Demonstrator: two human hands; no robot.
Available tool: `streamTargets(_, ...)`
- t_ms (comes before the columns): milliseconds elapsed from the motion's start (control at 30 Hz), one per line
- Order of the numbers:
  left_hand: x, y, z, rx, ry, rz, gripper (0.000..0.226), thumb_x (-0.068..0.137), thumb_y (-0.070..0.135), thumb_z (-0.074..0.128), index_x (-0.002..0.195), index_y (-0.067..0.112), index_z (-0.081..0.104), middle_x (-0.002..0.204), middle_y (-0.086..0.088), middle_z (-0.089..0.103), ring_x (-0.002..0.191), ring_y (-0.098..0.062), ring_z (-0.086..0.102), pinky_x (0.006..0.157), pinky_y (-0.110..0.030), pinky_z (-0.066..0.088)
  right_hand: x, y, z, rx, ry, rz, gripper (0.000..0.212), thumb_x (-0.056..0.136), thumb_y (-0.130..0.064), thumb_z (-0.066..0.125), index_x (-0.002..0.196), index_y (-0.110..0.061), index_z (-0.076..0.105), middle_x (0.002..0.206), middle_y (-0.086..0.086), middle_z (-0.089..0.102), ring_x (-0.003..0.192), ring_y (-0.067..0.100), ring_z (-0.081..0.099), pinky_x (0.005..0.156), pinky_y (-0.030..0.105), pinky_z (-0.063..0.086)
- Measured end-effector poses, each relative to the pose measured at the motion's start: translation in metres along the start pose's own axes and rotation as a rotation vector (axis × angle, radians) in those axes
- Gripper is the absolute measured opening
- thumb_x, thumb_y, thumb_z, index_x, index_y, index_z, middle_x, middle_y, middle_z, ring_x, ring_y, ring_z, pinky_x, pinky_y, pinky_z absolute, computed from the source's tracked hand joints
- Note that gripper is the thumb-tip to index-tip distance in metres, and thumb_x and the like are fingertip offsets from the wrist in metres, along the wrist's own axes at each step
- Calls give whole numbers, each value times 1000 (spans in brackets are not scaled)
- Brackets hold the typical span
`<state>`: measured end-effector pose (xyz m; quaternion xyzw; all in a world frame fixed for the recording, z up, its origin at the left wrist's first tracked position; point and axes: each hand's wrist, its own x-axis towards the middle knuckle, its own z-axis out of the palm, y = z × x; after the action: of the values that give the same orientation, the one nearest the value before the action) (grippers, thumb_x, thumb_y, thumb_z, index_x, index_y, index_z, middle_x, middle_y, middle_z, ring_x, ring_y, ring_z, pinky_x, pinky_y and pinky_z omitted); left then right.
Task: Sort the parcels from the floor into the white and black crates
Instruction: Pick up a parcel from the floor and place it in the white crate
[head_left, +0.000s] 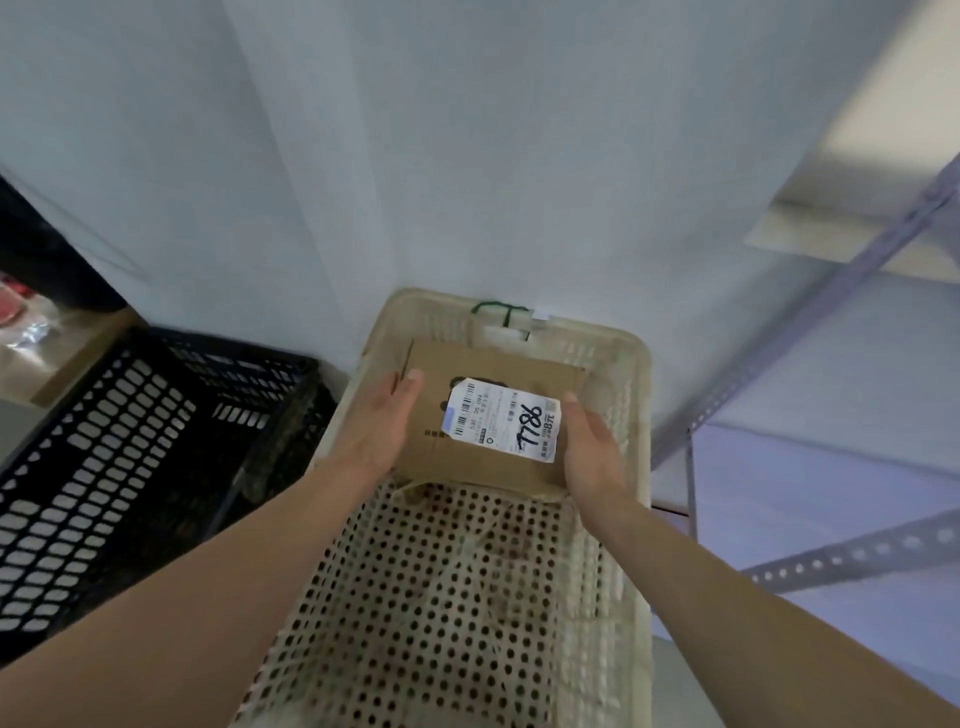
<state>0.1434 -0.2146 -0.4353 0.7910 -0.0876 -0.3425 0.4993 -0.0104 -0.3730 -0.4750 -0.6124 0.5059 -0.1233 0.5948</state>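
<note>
1. We see the white crate (638, 415) nearest; the frame edge cuts off its near end.
2. In its far half the cardboard parcel (488, 364) lies flat, long axis across the crate. We cannot tell whether it rests on the crate floor.
3. The left hand (382, 434) grasps its left edge and the right hand (595, 454) its right edge. Thumbs are on top, fingers hidden beneath.
4. The label (501, 418) faces up, with handwritten "7786" running near to far and printed "8元". Finer print is blurred.
5. The black crate (130, 441) stands beside, left.

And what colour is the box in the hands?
The box is brown cardboard, with a white label on top; the head view shows it best.
</note>
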Motion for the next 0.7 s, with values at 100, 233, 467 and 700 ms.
streamTargets(100, 37, -24, 4, 59, 11, -45, 46, 92, 61, 47, 134, 43, 51, 134, 10, 57, 122, -22, 53, 107, -52, 43, 19, 24, 20, 21, 5, 52, 47, 98, -65, 49, 130, -32, 58, 118, -8, 69, 105, 12, 63, 93, 38, 46)
streamTargets(233, 86, -57, 14, 92, 37, -92, 37, 88, 27, 61, 122, 21, 50, 108, 6, 61, 106, -20, 55, 92, -37, 45, 50, 49, 44, 44, -3, 104, 38, 98, -49, 60, 132, -33, 55, 114, -13, 68, 99, 4, 62, 89, 35, 47)
streamTargets(467, 152, -104, 35, 237, 112, -115, 73, 83, 28, 62, 151, 19, 39, 146, -11, 48, 133, -33, 47, 109, -49, 43, 111, 85, 83, 52, -8, 134, 40, 94, -35, 68, 132, -28, 57, 118, -8, 69, 103, 13, 65, 89, 37, 52)
streamTargets(700, 155, -157, 63, 580, 76, 215, 76, 97, 8, 53, 160, 12, 13, 168, -4, -15, 154, -23, -16, 127, -42, 1, 140, 109, 124, 298, 29, 162, 89, 68, -30, 68, 152, -32, 39, 137, -4, 62, 124, 23, 61, 109, 51, 48)
